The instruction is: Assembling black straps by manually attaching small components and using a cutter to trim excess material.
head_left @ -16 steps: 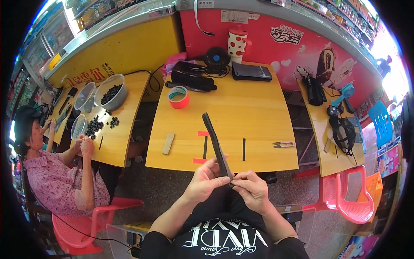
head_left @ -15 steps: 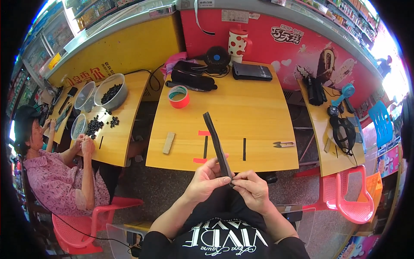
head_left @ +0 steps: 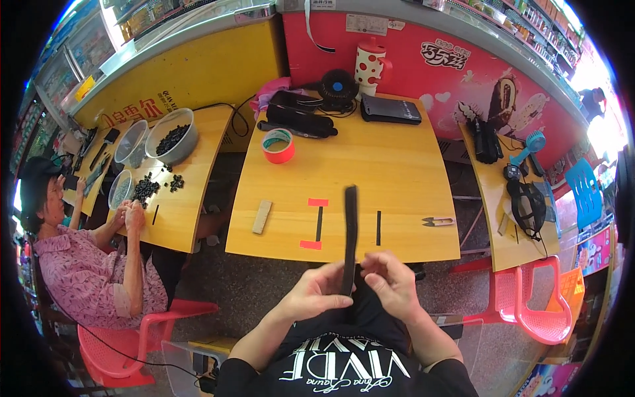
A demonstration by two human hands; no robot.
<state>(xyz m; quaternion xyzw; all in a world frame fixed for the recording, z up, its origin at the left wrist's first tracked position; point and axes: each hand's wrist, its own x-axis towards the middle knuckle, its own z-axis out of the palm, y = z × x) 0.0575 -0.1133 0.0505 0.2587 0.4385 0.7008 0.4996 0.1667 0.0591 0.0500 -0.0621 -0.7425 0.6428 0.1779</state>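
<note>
My left hand is closed round the lower end of a long, flat black strip, possibly a bundle of strips, held nearly upright over the table's near edge. Beside it, apart from the strip, my right hand has its fingers spread with nothing visible in them. On the table beyond lie a thin black strip between two red tape marks and a second thin strip. Thread snips rest at the right; a small wooden block is at the left.
A red tape roll, black pouch, fan, spotted tumbler and black case stand farther back. At the left table a person handles small black pieces. Red chairs flank both sides.
My right hand has let go of the strip's lower end and opened. The strip has swung from leaning left to nearly upright in my left hand.
</note>
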